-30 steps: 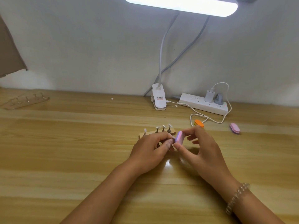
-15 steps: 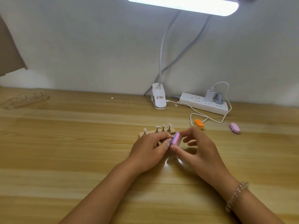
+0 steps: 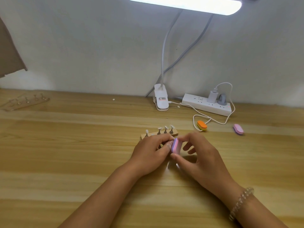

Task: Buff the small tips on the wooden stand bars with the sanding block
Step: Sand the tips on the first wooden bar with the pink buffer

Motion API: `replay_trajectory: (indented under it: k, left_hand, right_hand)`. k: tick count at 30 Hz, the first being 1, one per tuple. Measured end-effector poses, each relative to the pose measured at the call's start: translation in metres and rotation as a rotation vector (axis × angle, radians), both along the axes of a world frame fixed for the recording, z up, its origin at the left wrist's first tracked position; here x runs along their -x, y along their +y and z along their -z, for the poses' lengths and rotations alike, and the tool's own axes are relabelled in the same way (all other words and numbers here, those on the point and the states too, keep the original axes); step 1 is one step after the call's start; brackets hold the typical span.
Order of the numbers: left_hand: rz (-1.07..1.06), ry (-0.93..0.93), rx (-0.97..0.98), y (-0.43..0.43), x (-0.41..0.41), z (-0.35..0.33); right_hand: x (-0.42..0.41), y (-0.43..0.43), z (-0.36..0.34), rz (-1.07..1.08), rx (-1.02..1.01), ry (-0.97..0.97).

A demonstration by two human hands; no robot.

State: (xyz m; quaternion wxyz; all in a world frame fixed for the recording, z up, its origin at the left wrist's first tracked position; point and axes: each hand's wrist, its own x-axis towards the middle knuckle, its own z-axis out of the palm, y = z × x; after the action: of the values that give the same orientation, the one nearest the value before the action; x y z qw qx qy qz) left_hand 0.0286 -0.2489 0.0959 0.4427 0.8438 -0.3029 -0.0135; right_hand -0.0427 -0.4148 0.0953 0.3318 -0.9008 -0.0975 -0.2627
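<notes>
A small wooden stand bar (image 3: 174, 133) lies on the table just beyond my hands, with several white tips (image 3: 165, 128) standing on metal pegs. My right hand (image 3: 197, 155) pinches a pink and purple sanding block (image 3: 175, 145) between thumb and forefinger, held on edge. My left hand (image 3: 151, 152) is curled beside the block, its fingertips pinching a small piece pressed against the block's left face; the piece itself is hidden by the fingers. A second wooden stand bar (image 3: 24, 102) with tips lies at the far left.
A clip lamp base (image 3: 161, 99) and a white power strip (image 3: 207, 104) with a charger cable sit by the wall. An orange sanding block (image 3: 202, 125) and a pink one (image 3: 238, 129) lie to the right. The lamp head (image 3: 184, 4) glows overhead.
The sanding block in my right hand has slid left and slightly toward me against my left fingertips. My left hand has stayed in place.
</notes>
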Motion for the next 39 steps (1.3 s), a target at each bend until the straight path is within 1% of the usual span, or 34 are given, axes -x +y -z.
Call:
replay_trajectory:
  k: [2,4,6,9,11,13,15,19,23,27,29,31,33,36,37,39]
  left_hand:
    - [-0.004,0.005,0.01,0.0,-0.001,0.0]
    - [-0.001,0.013,0.014,0.0,0.0,0.0]
    - [0.001,0.019,0.008,0.0,0.001,-0.001]
    - [0.003,0.021,0.016,0.0,0.001,-0.002]
    - [0.006,0.026,0.024,0.0,0.0,-0.001]
    - [0.015,0.026,0.018,-0.001,0.0,-0.001]
    - [0.019,0.017,0.015,-0.001,0.0,0.0]
    - [0.008,0.024,0.043,-0.002,-0.002,0.002]
    - [0.012,0.012,0.058,-0.002,-0.004,0.005]
    - [0.009,0.045,0.1,-0.001,-0.004,0.005]
    - [0.004,0.04,0.099,-0.001,-0.003,0.004]
    - [0.003,0.033,0.096,-0.001,-0.002,0.003]
    - [0.004,0.043,0.107,-0.002,-0.002,0.003]
    - [0.0,0.068,0.141,-0.001,-0.004,0.005]
    - [0.0,0.073,0.152,-0.001,-0.004,0.005]
    - [-0.001,0.063,0.156,-0.001,-0.004,0.005]
  right_hand:
    - [-0.002,0.0,-0.001,0.005,-0.054,0.027]
    - [-0.007,-0.003,-0.003,0.07,-0.137,0.033]
    - [-0.007,-0.005,-0.002,0.104,-0.102,0.012]
    - [0.0,0.002,0.0,0.004,-0.03,0.003]
    - [-0.003,0.001,-0.001,0.011,-0.106,0.032]
    - [-0.009,-0.004,-0.002,0.092,-0.19,0.052]
    - [-0.009,-0.006,-0.001,0.122,-0.165,0.04]
    - [-0.001,0.004,-0.001,0.029,-0.061,-0.011]
    - [-0.008,-0.005,-0.004,0.124,-0.114,0.03]
    - [-0.002,0.004,-0.003,0.064,0.001,-0.043]
    - [-0.003,0.003,-0.004,0.056,-0.025,-0.018]
    - [-0.006,-0.002,-0.005,0.109,-0.099,0.026]
    - [-0.006,-0.002,-0.004,0.131,-0.078,0.001]
    - [-0.001,0.006,-0.003,0.051,0.004,-0.043]
    - [-0.001,0.007,-0.003,0.037,-0.004,-0.033]
    - [-0.005,0.002,-0.004,0.087,-0.069,-0.008]
